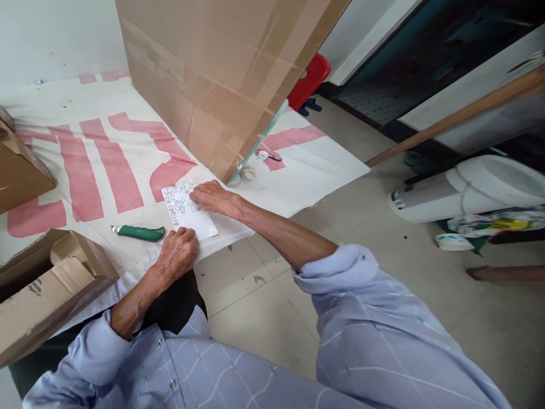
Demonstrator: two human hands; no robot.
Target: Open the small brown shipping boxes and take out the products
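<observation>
A white sheet of paper (pixel 203 226) lies at the near edge of the cloth-covered table, with many small dark-outlined rectangles on its upper part. From here I cannot tell if they are drawn or loose pieces. My right hand (pixel 212 197) is over the paper's upper right side, fingers curled down and bunched together; what is under the fingertips is hidden. At the lower left edge of the sheet rests my left hand (pixel 179 253), closed with bent fingers, their tips mostly out of sight. Left of the paper is a green utility knife (pixel 140 233), its blade tip pointing left.
A large cardboard sheet (pixel 221 85) stands upright behind the paper. An open cardboard box (pixel 63 278) is at the near left, another box (pixel 25 165) beyond it. A small round white item (pixel 263 155) lies right of the cardboard. A white bucket (pixel 481 187) is on the floor.
</observation>
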